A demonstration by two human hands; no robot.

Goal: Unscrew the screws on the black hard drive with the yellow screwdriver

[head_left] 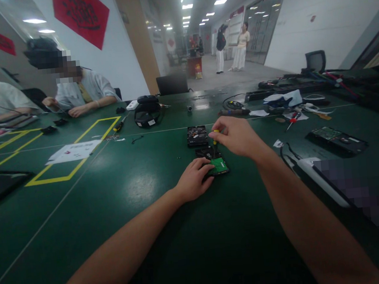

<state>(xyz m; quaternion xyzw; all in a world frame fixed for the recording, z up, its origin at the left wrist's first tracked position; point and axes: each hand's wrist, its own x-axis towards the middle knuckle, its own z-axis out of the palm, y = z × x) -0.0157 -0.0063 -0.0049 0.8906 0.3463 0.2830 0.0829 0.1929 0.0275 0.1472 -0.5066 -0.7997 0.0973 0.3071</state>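
The fingers of my right hand [238, 137] are closed round the yellow handle of a screwdriver [215, 142], its shaft pointing down at the hard drive [221, 166] with the green board, which lies in front of me on the worktop [170, 223]. My left hand [194, 181] touches that drive from its left side — whether those fingers pinch it or merely rest there, I can't tell. I can't make out the tip either, so I'd go by feel: seat it fully, hold the shaft square to the drive, press before turning, and twist gently. The left fingers should brace the drive but stay clear of the tip — a slip could gouge the board. A second drive [197, 135] sits just beyond.
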